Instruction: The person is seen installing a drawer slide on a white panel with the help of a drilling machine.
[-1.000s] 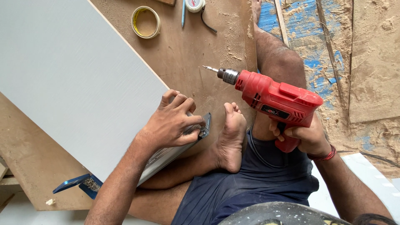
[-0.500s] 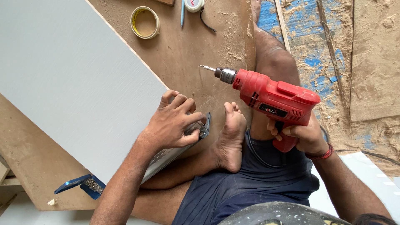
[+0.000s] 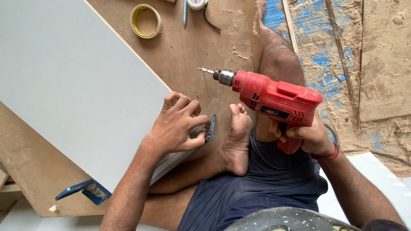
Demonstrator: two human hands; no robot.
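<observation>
A: The right hand (image 3: 306,134) is wrapping tight around the grip of the red drill (image 3: 274,100), holding it up off the floor, bit pointing toward the left hand.

B: And the left hand (image 3: 177,126) is pressing down on the corner of the white board (image 3: 72,85), fingers curling over a small dark metal fitting (image 3: 209,130) at the board's edge.

A: The person's bare foot (image 3: 235,139) is sitting between both hands, just beside that fitting.

B: Beyond the left hand, a roll of tape (image 3: 146,21) is lying on the brown sheet (image 3: 192,47), with sawdust scattered around. Below the left forearm, a blue box of screws (image 3: 90,191) is lying open.
</observation>
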